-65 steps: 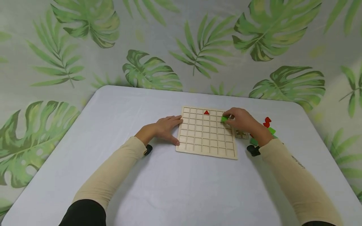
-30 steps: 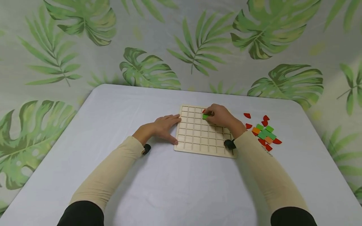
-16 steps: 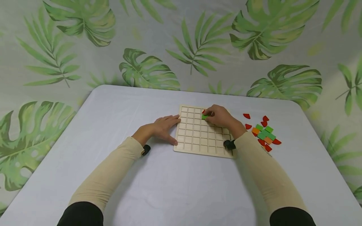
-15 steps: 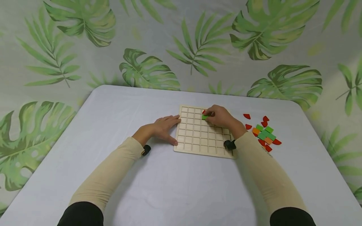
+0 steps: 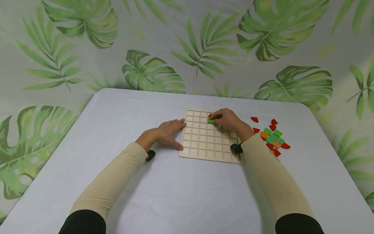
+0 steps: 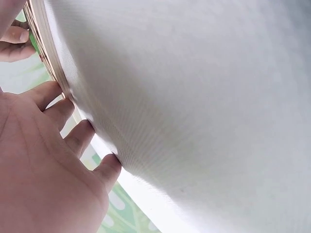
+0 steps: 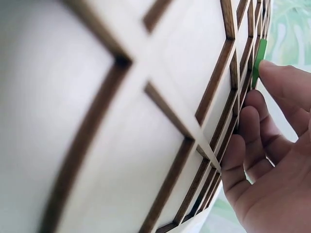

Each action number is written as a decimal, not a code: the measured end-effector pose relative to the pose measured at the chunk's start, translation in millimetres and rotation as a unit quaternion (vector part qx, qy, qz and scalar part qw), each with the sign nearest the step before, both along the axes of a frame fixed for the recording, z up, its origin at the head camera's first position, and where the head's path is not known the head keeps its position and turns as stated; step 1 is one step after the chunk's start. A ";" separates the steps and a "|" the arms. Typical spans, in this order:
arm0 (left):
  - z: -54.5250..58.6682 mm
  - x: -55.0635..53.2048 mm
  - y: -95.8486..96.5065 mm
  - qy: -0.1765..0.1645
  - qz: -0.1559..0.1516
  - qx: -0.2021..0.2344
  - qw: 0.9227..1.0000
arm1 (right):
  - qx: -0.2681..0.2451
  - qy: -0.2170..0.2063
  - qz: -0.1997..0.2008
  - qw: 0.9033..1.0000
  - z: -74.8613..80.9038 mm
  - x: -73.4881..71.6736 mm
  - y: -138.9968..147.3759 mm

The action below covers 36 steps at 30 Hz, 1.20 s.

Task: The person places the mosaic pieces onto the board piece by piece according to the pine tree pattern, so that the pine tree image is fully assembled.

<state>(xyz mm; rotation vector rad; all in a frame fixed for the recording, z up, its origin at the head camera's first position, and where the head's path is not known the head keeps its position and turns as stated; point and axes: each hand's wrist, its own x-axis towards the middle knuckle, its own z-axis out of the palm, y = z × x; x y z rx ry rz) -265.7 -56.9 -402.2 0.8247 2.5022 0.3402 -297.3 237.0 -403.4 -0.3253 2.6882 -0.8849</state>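
Observation:
A pale wooden grid board (image 5: 198,151) lies on the white table. At its left edge rests my left hand (image 5: 169,132), fingers spread, fingertips and thumb touching the rim; the left wrist view shows the fingertips (image 6: 108,165) by the edge. My right hand (image 5: 229,121) is over the upper part of the board and pinches a green square tile (image 5: 210,121), just below a red triangular piece (image 5: 210,115). In the right wrist view the thumb touches the green tile (image 7: 259,60), which stands slightly tilted at the grid; the remaining fingers are curled near the board.
Right of the board lies a loose cluster of flat pieces: green tiles (image 5: 273,138), an orange tile (image 5: 276,145) and several red rounded pieces (image 5: 285,146). Two more red pieces, one of them a quarter-round (image 5: 254,119), lie nearer the board. A leaf-patterned cloth (image 5: 157,71) hangs behind the table.
My right hand has moved left across the board with the green tile, to the square below the red triangle. Over the last half second it has barely shifted. The left hand has stayed put.

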 end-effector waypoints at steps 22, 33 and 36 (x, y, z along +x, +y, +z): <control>7.0 -1.1 -5.5 0.005 0.005 -0.001 1.000 | -0.002 0.032 0.018 0.999 -0.9 -3.9 -5.8; -2.3 1.4 0.9 0.004 -0.005 0.007 1.000 | 0.037 0.063 0.075 0.994 23.9 10.5 12.0; 0.1 2.5 1.1 0.007 0.002 0.006 1.000 | 0.048 0.088 0.085 0.991 42.9 16.9 26.3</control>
